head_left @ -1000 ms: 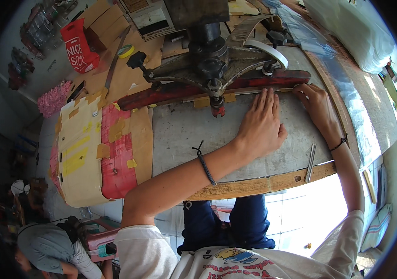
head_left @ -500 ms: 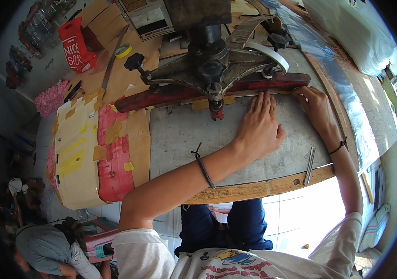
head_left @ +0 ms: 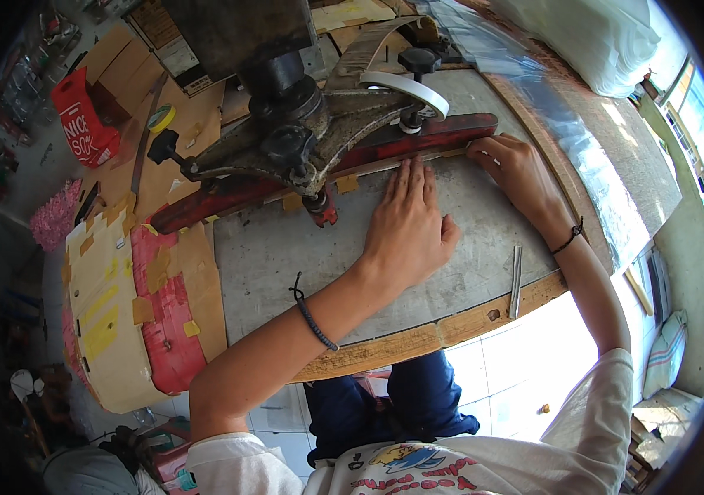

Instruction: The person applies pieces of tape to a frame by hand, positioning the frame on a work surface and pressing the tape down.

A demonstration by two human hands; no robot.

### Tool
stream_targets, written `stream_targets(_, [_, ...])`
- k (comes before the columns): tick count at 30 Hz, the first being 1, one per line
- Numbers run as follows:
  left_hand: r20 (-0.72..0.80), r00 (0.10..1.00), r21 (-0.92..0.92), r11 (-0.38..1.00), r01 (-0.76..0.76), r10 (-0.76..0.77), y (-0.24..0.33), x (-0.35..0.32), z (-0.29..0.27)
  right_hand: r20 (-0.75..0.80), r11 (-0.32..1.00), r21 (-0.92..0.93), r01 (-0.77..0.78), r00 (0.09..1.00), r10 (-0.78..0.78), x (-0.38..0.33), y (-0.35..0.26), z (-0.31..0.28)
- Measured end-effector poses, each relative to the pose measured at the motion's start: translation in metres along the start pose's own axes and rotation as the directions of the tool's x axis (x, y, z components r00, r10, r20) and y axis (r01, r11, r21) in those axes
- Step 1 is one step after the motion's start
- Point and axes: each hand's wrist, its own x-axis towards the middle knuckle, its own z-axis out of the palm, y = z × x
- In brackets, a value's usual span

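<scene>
My left hand (head_left: pixel 410 216) lies flat on a grey metal plate (head_left: pixel 286 276), its fingers stretched out together. Their tips press at a thin strip (head_left: pixel 451 154) running along the near edge of a long, worn red bar (head_left: pixel 368 154). At the bar's right end, my right hand (head_left: pixel 517 173) has thumb and fingers pinched at the strip's end; the exact grip is partly hidden. Above the bar stands a dark machine head with a spread-armed metal bracket (head_left: pixel 340 132) and black knobs. A white ring (head_left: pixel 430 95) hangs on the bracket's right arm.
Two narrow metal strips (head_left: pixel 516 282) lie near the plate's wooden front edge (head_left: pixel 385 351). To the left are taped cardboard pieces (head_left: pixel 104 305), a roll of yellow tape (head_left: pixel 161 118) and a red bag (head_left: pixel 84 124). Clear plastic sheeting (head_left: pixel 583 148) lies at right.
The whole view has shifted and tilted, so the bench and machine appear farther left. Both hands keep about the same places against the bar and strip.
</scene>
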Motion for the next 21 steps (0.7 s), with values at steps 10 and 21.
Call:
stream_targets(10, [0.024, 1.000, 0.027, 1.000, 0.015, -0.016, 0.000, 0.000, -0.003, 0.041, 0.989, -0.141, 0.051, 0.998, -0.046, -0.001, -0.005, -0.002])
stream_targets(21, [0.004, 1.000, 0.031, 0.999, 0.013, -0.013, 0.001, 0.000, 0.000, 0.095, 0.993, -0.103, 0.049, 0.995, -0.039, 0.000, -0.004, -0.010])
